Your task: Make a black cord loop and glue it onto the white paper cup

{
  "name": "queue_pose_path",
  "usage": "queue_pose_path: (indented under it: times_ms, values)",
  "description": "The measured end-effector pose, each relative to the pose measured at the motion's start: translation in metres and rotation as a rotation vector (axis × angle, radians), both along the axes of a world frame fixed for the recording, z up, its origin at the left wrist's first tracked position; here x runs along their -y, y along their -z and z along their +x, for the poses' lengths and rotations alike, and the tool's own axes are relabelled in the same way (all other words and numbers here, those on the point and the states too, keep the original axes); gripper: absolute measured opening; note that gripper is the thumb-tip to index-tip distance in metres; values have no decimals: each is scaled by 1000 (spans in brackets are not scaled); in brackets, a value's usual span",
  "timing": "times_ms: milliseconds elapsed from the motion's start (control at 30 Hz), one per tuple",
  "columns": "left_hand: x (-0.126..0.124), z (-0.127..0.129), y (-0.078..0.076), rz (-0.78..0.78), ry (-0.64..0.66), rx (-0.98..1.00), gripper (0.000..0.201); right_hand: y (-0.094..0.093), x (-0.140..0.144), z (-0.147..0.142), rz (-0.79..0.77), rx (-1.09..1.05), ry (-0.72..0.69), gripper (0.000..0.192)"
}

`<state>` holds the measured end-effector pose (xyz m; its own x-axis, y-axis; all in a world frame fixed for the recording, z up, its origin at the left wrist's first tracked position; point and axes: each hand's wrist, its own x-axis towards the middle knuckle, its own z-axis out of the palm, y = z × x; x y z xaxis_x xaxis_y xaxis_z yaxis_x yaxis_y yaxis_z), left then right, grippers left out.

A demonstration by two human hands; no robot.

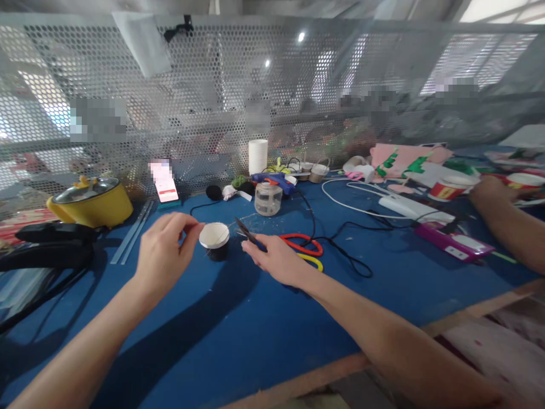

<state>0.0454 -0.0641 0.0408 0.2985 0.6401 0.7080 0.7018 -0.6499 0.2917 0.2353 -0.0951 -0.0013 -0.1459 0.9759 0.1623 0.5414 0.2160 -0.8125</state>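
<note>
My left hand [166, 247] is closed in a pinch at the left rim of a small paper cup [215, 241], white inside and dark on its lower outside. What the pinched fingertips hold is too small to make out. Fine pale strands cross over the cup. On the other side, my right hand [276, 258] grips scissors, whose dark blades [244, 230] point up and left towards the cup, apart from it. Red [309, 243] and yellow loops show behind that hand; I cannot tell whether they belong to the scissors.
Behind the cup stand a clear jar [268, 200], a blue glue gun [275, 182] and stacked paper cups [258, 156]. A yellow pot [91, 201] and a phone [164, 184] are at left. Cables and a purple power strip [453, 241] lie at right, near another person's arm [511, 218].
</note>
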Motion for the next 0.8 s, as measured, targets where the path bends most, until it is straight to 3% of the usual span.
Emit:
queue_pose_path:
  times_ms: [67, 133, 233, 300, 333, 400, 500, 567, 633, 800]
  values:
    - [-5, -5, -3, 310, 49, -184, 9, 0, 1, 0, -27, -40, -24, 27]
    - [-9, -7, -1, 464, 116, -356, 9, 1, 3, -2, -56, -56, -47, 28]
    - [-11, -4, 8, 583, 133, -424, 8, 1, 7, -4, -98, -49, -86, 30]
    - [-8, 0, 15, 543, 129, -352, 3, 1, 9, -5, -90, -25, -96, 30]
    - [-6, 3, 17, 458, 128, -279, 3, 1, 9, -5, -71, -5, -92, 30]
    - [-2, 9, 21, 138, 130, -43, 9, 4, 8, -6, -1, 34, -71, 28]
    - [5, 20, 24, -671, 182, 519, 20, 8, 6, -6, 98, 74, -30, 24]
    - [7, 24, 25, -1054, 232, 785, 19, 10, 5, -5, 116, 94, -9, 25]
    - [8, 26, 25, -1167, 254, 920, 18, 10, 4, -5, 111, 95, -17, 27]
    - [9, 28, 25, -1023, 289, 960, 22, 6, 7, -6, 64, 28, -121, 29]
